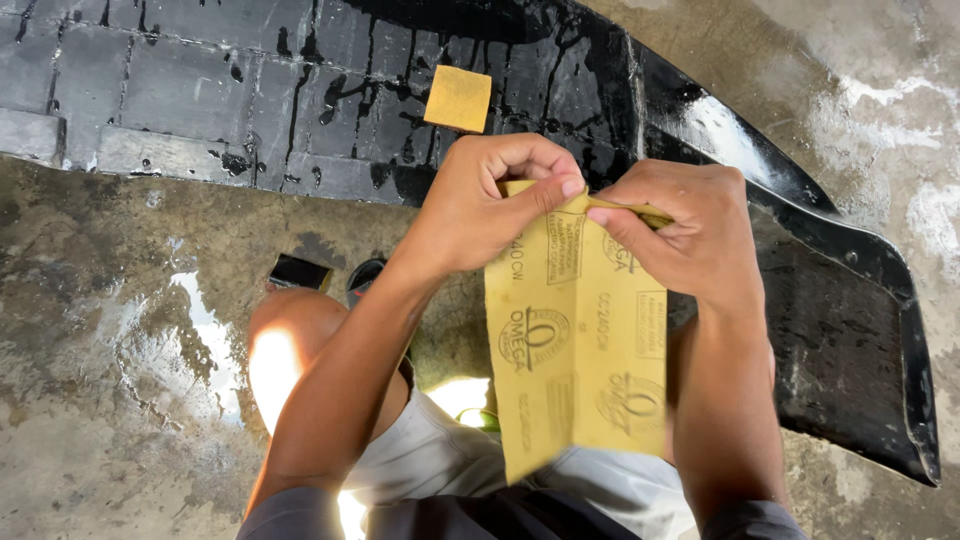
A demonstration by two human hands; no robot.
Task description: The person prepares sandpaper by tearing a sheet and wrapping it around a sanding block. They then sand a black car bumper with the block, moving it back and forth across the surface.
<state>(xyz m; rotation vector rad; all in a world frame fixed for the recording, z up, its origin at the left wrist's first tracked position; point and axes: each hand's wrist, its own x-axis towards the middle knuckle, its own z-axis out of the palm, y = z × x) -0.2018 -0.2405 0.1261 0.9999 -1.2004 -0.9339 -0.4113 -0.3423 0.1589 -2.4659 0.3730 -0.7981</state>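
Observation:
A yellow-brown sheet of sandpaper (575,350) hangs back side up in front of me, creased down its length. My left hand (490,200) pinches its top edge between thumb and forefinger. My right hand (685,230) grips the same top edge just to the right, with the fingers folded over the paper. Beyond the hands lies a wet black car panel (250,90) on the ground. A small square piece of sandpaper (458,98) rests on that panel, just above my left hand.
The concrete floor (110,350) is wet, with puddles at the left. The black panel's curved edge (870,330) runs down the right side. My knees (290,340) and light shorts (440,460) are below the sheet. A small dark object (300,271) lies by my left knee.

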